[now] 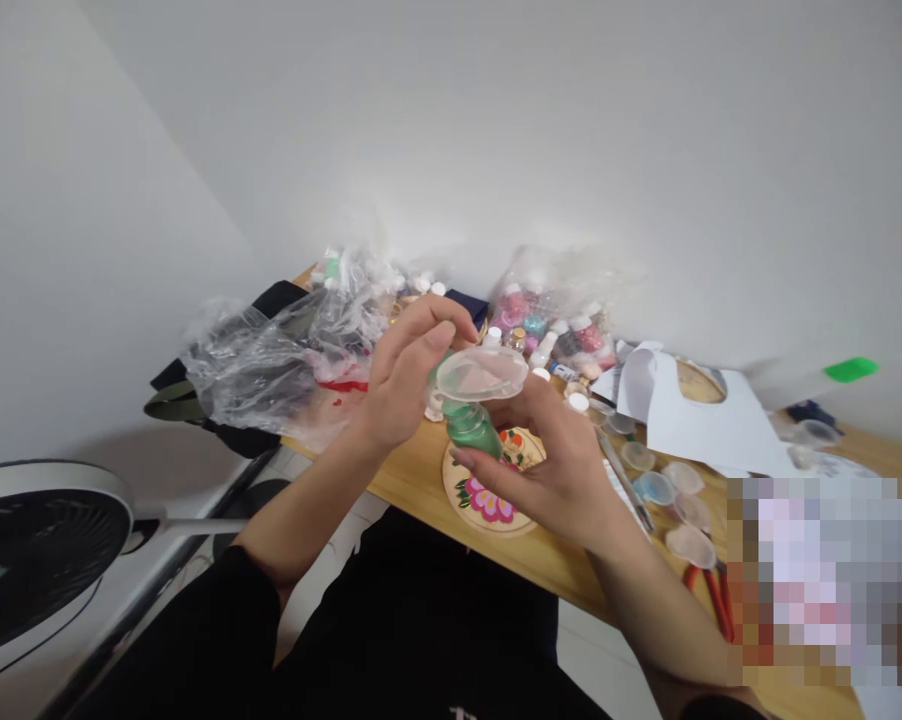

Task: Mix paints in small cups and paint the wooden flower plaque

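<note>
My right hand (560, 455) wraps round a small clear bottle with green contents (472, 428), thumb in front. Just above the bottle's neck is a shallow translucent cup (483, 374), its rim tilted towards me; my right forefinger is partly hidden behind it. To the cup's left is my left hand (413, 375), fingers bent and apart, their tips close to the rim; I cannot tell whether they touch it. Beneath the hands, a round wooden disc (456, 512) with a painted pink flower lies on the table, partly covered by my right hand.
Crumpled plastic bags (271, 370) lie on the left. Bagged bottles of coloured bits (526, 300) stand by the wall. Several small cups (653, 488), orange-handled pliers (717, 600) and white paper (710, 430) are on the right. A fan (46, 560) stands at lower left.
</note>
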`<state>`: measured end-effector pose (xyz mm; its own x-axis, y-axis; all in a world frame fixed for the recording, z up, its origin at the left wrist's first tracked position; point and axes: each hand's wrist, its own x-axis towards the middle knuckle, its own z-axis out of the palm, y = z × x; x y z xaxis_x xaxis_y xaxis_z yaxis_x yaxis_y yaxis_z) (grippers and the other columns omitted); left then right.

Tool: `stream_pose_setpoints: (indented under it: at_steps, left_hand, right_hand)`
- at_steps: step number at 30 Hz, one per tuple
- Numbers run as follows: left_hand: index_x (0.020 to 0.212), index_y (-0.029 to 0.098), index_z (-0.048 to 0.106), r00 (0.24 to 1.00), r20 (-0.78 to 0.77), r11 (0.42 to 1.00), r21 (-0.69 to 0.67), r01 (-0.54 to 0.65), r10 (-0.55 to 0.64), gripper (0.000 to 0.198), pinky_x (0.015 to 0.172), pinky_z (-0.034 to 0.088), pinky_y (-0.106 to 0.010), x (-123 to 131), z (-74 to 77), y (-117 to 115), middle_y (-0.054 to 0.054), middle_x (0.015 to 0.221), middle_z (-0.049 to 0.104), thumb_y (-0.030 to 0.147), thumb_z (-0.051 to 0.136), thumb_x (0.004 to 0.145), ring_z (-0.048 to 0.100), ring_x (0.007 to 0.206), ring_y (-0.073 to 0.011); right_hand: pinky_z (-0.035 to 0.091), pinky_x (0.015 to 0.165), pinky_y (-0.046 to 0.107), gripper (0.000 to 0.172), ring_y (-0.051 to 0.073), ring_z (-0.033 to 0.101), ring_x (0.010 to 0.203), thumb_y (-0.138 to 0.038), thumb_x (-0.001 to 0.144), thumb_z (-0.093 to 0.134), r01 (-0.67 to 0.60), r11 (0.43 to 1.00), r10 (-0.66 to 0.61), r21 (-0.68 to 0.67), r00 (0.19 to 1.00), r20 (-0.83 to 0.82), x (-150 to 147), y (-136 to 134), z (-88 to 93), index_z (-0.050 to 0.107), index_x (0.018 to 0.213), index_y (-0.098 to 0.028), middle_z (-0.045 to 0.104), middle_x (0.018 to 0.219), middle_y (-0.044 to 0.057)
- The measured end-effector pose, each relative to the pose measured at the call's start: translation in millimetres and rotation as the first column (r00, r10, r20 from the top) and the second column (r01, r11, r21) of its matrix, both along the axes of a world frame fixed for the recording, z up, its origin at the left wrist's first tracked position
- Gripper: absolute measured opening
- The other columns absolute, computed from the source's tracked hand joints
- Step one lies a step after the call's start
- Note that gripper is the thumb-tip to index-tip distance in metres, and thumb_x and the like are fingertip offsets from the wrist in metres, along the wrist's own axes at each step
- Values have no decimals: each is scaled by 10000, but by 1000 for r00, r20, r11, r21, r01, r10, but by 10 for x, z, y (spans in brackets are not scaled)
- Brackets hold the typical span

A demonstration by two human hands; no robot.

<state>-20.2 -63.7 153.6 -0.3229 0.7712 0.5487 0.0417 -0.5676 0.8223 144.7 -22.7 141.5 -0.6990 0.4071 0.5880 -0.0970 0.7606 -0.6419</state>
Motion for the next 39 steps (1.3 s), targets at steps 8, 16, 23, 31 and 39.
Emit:
stream_pose_setpoints:
  at_steps: [8, 16, 23, 31, 39]
  left_hand:
    - [705, 188, 611, 995, 43, 994, -64, -90, 93, 340, 581, 390, -259, 35, -27, 4, 7, 656, 550, 460, 554, 903, 499, 611, -122]
    - [736, 209, 531, 866, 500, 949, -268, 165, -9, 250, 588, 439, -286, 128, -170, -40, 17, 605, 488, 360, 444, 914, 462, 538, -127]
    - [842, 221, 592, 759, 650, 897, -356, 262, 35, 176, 588, 443, -268, -27, -614, -275, 15, 698, 548, 395, 588, 861, 469, 572, -114]
    - [896, 180, 661, 698, 715, 830, -415, 373, 43, 223, 585, 466, -259, -236, -983, -578, -46, 836, 647, 265, 550, 723, 591, 699, -140]
    - [887, 181, 583, 906, 374, 723, -680, 125, 196, 388, 730, 488, -248, -288, -1273, -656, 19, 847, 632, 145, 786, 558, 613, 765, -113]
  right_hand:
    - [612, 730, 278, 740, 147, 678, 891, -234, 864, 699, -47, 995, 48, -84, 999, 11, -7, -9, -31, 301, 1482, -322, 663, 1016, 8]
    - [605, 804, 347, 690, 171, 683, 933, -236, 862, 682, -29, 990, 39, -140, 996, 76, -48, -5, -81, 333, 1455, -295, 653, 1177, 58]
    - [575, 758, 305, 414, 158, 674, 900, -213, 852, 666, 19, 997, -13, -74, 996, 83, -113, 58, -90, 547, 1247, -242, 688, 1087, 40]
    - [572, 770, 313, 257, 157, 677, 859, -273, 834, 708, 102, 974, -98, -204, 995, 27, -98, 195, -100, 621, 1071, -224, 688, 996, 25]
    - [558, 863, 363, 289, 185, 677, 941, -305, 805, 753, 267, 915, -255, -302, 964, 78, 260, 164, -332, 644, 1066, -247, 711, 1020, 21]
